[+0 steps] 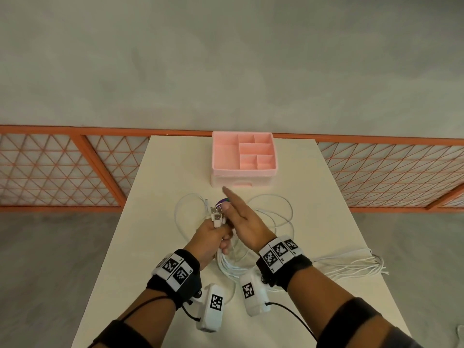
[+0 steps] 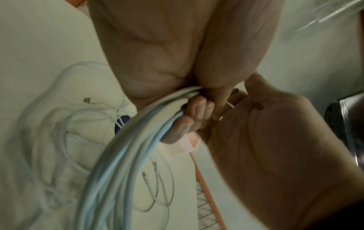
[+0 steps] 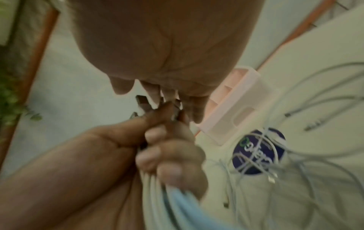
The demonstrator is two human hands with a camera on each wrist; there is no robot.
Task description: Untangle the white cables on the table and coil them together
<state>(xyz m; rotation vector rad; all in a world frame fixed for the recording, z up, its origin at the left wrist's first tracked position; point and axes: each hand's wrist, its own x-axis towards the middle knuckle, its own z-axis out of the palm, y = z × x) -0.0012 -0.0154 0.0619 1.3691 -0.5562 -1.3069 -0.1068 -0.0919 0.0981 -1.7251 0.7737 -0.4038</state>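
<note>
Left hand (image 1: 211,241) clenches a bundle of thin white cables (image 1: 227,263); right hand (image 1: 244,216), fingers straight and released, touches their plugs.

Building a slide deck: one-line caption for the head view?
Left hand grips gathered white cables; right hand flat beside it, pink organizer behind.

No text reads clearly; the round purple sticker (image 3: 259,151) bears blurred, illegible lettering.
</note>
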